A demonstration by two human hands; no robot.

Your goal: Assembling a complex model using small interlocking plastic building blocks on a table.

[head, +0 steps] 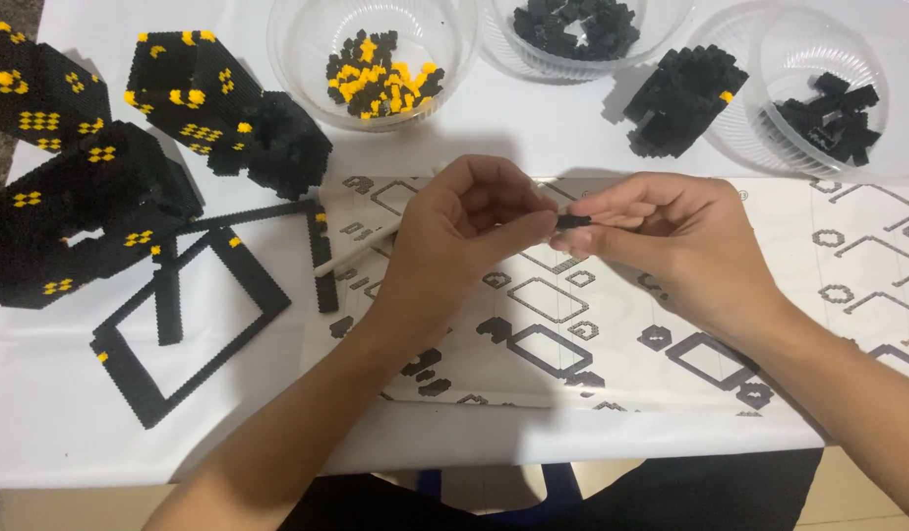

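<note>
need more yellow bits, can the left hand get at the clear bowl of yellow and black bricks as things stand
Probably yes: the clear bowl of yellow and black bricks sits just beyond the left hand with open table between, though both hands pinch a small black piece.

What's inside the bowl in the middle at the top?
The middle bowl holds a heap of small black blocks. The picture's top edge cuts off its far side, so anything there is hidden.

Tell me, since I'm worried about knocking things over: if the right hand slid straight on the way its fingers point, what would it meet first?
The right hand points leftward, so it would probably meet the left hand first; both pinch the same small black piece, fingertips nearly touching.
</note>
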